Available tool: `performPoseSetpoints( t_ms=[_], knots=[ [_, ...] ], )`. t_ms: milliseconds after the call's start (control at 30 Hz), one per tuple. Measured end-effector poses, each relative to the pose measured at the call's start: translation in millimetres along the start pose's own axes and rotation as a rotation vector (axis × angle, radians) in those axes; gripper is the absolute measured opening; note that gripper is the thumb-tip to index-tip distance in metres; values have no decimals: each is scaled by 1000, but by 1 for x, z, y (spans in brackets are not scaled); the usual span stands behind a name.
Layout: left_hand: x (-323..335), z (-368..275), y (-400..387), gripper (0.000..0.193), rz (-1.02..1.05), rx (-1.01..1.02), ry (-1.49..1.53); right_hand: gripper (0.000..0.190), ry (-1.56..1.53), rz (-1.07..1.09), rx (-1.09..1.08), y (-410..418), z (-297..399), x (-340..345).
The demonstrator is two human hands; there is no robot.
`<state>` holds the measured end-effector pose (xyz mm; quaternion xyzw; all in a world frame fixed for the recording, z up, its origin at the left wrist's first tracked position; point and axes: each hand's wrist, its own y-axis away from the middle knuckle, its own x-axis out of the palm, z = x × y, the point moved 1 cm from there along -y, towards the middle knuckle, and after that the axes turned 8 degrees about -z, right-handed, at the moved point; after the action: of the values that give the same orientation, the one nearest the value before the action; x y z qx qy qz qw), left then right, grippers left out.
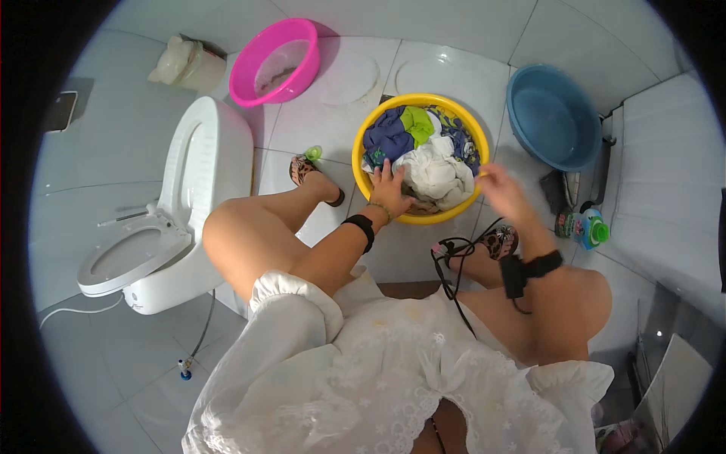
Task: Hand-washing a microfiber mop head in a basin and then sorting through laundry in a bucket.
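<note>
A yellow basin (426, 220) full of clothes stands on the floor between my feet. Inside lie a dark blue garment (387, 133), a lime green cloth (417, 125), a blue patterned cloth (465, 142) and a bunched white garment (434, 173). My left hand (389, 190) is at the basin's near left side, fingers spread over the clothes. At the right rim is my right hand (502, 190), blurred, its fingers partly curled; whether it grips anything is unclear.
A pink basin (303, 79) with suds stands at the far left, a blue basin (553, 119) at the right. Left of me is a white toilet (232, 142). A green-capped bottle (591, 230) is at the right. A black cable (448, 278) dangles by my right leg.
</note>
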<state>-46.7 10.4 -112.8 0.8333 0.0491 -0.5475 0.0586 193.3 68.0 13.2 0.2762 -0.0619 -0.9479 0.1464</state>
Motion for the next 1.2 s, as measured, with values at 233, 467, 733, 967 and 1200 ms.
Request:
performPoseSetpoints(
  t_ms=[233,467,733,967,1200],
  knots=[
    [-2,-20,-30,92,265,-9,61,81,600,56,-302,-3,-50,89],
    [34,-16,-82,85,422,-21,-51,88,504,-108,-91,-77,-75,124],
    [57,-5,-115,79,623,-50,115,93,590,58,223,-117,-89,135],
    [119,4,-111,58,662,-26,51,72,654,77,148,-129,-129,142],
    [85,2,-116,62,665,-21,218,61,691,78,131,-132,-128,129]
  ],
)
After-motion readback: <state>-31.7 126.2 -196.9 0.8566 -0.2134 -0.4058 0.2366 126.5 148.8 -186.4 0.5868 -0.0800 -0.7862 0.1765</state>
